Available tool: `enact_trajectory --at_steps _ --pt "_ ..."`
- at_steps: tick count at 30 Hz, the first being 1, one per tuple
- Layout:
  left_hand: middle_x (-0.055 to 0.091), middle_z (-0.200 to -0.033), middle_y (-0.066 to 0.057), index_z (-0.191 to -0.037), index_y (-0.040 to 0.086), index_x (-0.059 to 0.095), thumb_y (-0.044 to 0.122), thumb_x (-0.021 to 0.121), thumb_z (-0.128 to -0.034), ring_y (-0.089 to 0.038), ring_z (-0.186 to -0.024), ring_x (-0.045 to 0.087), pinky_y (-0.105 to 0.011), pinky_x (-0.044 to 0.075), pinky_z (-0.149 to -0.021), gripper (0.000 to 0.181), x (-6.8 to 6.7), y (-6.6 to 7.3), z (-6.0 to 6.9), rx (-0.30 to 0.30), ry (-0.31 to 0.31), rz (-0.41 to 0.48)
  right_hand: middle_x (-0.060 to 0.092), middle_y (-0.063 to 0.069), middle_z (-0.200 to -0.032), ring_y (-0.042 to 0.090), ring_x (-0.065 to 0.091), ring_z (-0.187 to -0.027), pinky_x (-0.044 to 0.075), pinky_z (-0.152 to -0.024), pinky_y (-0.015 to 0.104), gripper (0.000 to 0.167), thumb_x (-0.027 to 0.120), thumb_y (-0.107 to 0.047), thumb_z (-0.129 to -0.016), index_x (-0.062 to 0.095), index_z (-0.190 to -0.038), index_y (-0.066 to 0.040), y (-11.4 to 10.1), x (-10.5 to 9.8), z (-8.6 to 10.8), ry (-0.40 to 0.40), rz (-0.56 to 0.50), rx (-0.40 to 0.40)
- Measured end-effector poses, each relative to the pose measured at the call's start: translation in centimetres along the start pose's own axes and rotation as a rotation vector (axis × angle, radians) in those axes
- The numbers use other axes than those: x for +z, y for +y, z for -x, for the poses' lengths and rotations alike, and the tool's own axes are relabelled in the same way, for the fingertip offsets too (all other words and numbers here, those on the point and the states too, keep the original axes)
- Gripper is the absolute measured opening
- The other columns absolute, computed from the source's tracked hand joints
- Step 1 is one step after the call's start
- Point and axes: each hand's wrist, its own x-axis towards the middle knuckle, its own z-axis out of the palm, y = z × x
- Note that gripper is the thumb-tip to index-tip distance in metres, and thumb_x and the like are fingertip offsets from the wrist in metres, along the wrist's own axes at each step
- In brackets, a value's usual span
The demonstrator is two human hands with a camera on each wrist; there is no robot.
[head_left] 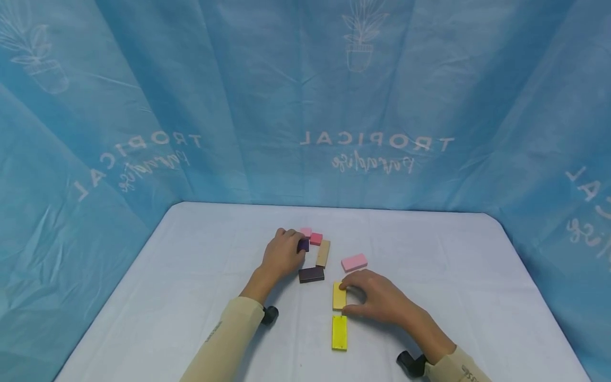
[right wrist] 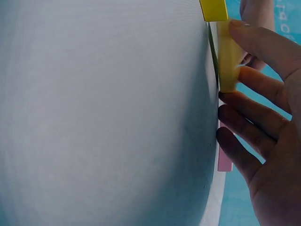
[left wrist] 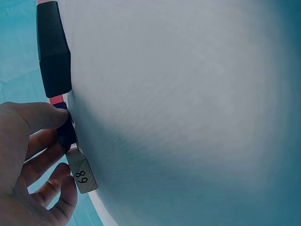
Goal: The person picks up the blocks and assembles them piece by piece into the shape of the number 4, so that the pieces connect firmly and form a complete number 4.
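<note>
A blue fabric curtain with pale printing [head_left: 267, 106] hangs past the far edge of a white-covered counter [head_left: 429, 254], over which a person's right hand [head_left: 374, 297] and left hand [head_left: 282, 253] are both busy. The right grips, end to end, a soft-yellow rectangular block [head_left: 339, 300] mid-counter, between a bright-yellow rectangular block [head_left: 339, 335] and a pink rectangular block [head_left: 354, 262], with dark-brown [head_left: 312, 275] and tan [head_left: 323, 254] rectangular blocks leftward. Nearer the far edge, the left pinches a small dark-purple block [head_left: 306, 246] beside small red [head_left: 316, 239] and light-pink [head_left: 306, 232] blocks.
</note>
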Motion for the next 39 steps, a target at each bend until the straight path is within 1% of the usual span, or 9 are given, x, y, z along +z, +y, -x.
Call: enact_trajectory --at_steps 7,15,18,22,29,39 --pt "0.064 -0.116 -0.003 -0.121 0.014 0.066 0.027 0.069 -0.0856 -0.021 -0.105 0.051 -0.038 0.049 -0.088 0.037 -0.06 -0.07 0.07 0.002 -0.005 -0.009 0.061 -0.015 -0.116 0.011 0.054 -0.112 0.043 -0.098 0.040 0.039 0.071 -0.048 -0.083 0.067 -0.115 -0.028 -0.28 0.02 0.11 0.002 0.033 0.007" --pt "0.064 -0.117 -0.003 -0.121 0.015 0.066 0.028 0.068 -0.0859 -0.021 -0.105 0.051 -0.037 0.049 -0.089 0.038 -0.14 0.01 0.05 0.002 -0.013 -0.017 0.061 -0.015 -0.115 0.011 0.054 -0.111 0.043 -0.098 0.040 0.039 0.072 -0.048 -0.082 0.067 -0.115 -0.028 -0.32 0.29 0.07 0.014 0.062 0.014" --pt "0.064 -0.117 -0.003 -0.121 0.014 0.066 0.028 0.068 -0.0859 -0.022 -0.106 0.051 -0.038 0.049 -0.089 0.038 -0.14 0.08 0.08 0.000 -0.010 -0.021 0.062 -0.016 -0.115 0.010 0.054 -0.110 0.043 -0.098 0.040 0.040 0.071 -0.049 -0.082 0.067 -0.115 -0.028 -0.34 0.33 0.12 0.009 0.070 0.005" --pt "0.064 -0.116 -0.004 -0.121 0.013 0.066 0.027 0.068 -0.0859 -0.022 -0.105 0.051 -0.038 0.049 -0.089 0.038 -0.10 0.16 0.12 0.012 -0.004 -0.009 0.062 -0.016 -0.115 0.011 0.054 -0.110 0.043 -0.098 0.040 0.040 0.071 -0.049 -0.082 0.067 -0.116 -0.028 -0.45 0.29 0.29 -0.004 0.078 0.005" --pt "0.064 -0.115 -0.003 -0.120 0.014 0.066 0.027 0.069 -0.0854 -0.022 -0.105 0.051 -0.038 0.049 -0.088 0.037 -0.10 0.05 0.17 0.002 0.006 -0.014 0.061 -0.017 -0.115 0.010 0.053 -0.110 0.044 -0.097 0.040 0.039 0.071 -0.048 -0.083 0.066 -0.117 -0.029 -0.63 0.18 0.36 -0.010 0.075 -0.022" --pt "0.064 -0.116 -0.003 -0.121 0.014 0.066 0.027 0.069 -0.0857 -0.022 -0.105 0.051 -0.038 0.049 -0.089 0.038 -0.01 0.08 -0.04 0.010 -0.001 -0.022 0.060 -0.018 -0.116 0.009 0.052 -0.111 0.044 -0.097 0.039 0.038 0.069 -0.050 -0.084 0.066 -0.117 -0.030 -0.72 0.13 0.61 -0.008 0.093 -0.036"
